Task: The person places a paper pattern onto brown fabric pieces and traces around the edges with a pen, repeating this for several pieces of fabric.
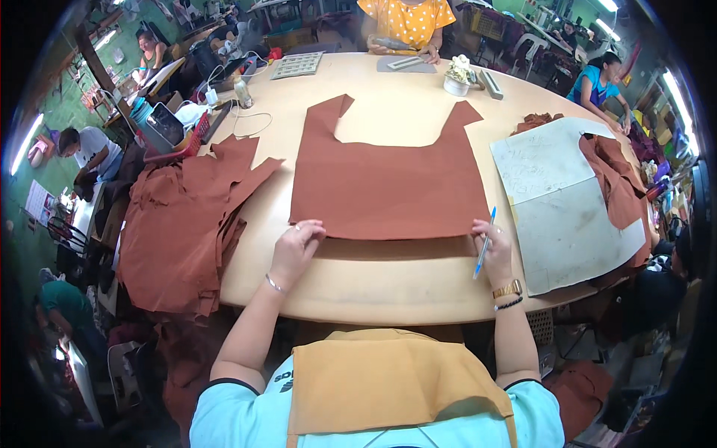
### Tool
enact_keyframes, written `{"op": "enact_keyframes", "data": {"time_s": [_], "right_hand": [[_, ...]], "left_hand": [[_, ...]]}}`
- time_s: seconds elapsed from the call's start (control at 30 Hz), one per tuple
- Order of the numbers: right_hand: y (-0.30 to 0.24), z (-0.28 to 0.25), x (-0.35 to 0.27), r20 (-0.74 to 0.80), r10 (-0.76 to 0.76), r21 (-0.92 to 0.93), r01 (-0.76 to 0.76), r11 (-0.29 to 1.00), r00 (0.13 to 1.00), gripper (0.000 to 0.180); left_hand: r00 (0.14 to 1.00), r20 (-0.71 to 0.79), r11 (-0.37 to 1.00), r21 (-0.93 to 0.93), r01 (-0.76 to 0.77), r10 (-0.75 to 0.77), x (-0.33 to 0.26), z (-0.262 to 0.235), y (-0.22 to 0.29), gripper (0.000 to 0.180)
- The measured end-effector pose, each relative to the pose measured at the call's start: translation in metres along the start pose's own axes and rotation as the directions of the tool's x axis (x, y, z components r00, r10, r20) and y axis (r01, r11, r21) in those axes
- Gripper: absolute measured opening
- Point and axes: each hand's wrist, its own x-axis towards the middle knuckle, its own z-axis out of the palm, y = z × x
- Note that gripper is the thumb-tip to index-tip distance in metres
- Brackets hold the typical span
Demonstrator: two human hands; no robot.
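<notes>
Fabric panel (388,187), rust-brown, with a deep U-shaped cutout and two strap-like arms at its far side, lies over the worktop (358,287), its near edge running between the person's two hands and raised slightly, a shadow beneath it. At the panel's near left corner, the left hand (293,250) has its fingers closed in a pinch on the cloth. At the near right corner, the right hand (493,250) pinches the cloth with its fingertips while a blue-and-white pen (484,246) sits among the same fingers, slanting across the hand. Left of the panel, a loose pile of rust-brown pieces (175,231) hangs over the worktop's edge; right of it lies a large pale template (560,216) with handwriting, more rust-brown cloth (616,175) showing around its far end and right side. Beyond the panel's left arm are a red basket (196,142), a small bottle (243,91) and a gridded sheet (297,65). Beyond its right arm stand a white tub (455,86) with a cream bundle and a long grey block (491,84). Straight beyond the panel, a person in a dotted orange top (411,26) faces the worktop.
</notes>
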Motion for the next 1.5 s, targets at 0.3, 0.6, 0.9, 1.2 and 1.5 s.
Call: {"op": "enact_keyframes", "data": {"time_s": [0.3,0.6,0.9,1.2,1.5], "right_hand": [[-0.014,-0.044,-0.079,0.248,-0.126,-0.263,0.192,0.945,0.961,0.018],[0.051,-0.147,-0.093,-0.807,-0.02,-0.184,-0.219,0.958,0.59,0.058],[0.032,-0.162,-0.058,-0.693,0.447,0.397,-0.217,0.892,0.566,0.041],[-0.162,-0.191,0.09,-0.522,-0.163,-0.248,0.034,0.968,0.837,0.036],[-0.25,-0.05,0.16,-0.109,-0.07,0.488,0.115,0.866,0.992,0.033]], "left_hand": [[0.991,0.125,0.994,0.091,-0.067,0.055,-0.074,-0.018,0.023,0.013],[0.992,0.106,0.994,0.079,-0.071,0.063,-0.091,-0.022,0.025,0.023],[0.994,0.068,0.966,0.238,-0.103,0.09,-0.088,-0.028,0.036,0.03],[0.997,-0.015,0.988,-0.136,0.076,-0.079,-0.014,-0.042,0.027,0.014],[0.844,0.401,-0.295,-0.809,0.509,0.356,0.101,0.036,-0.01,0.052]]}}
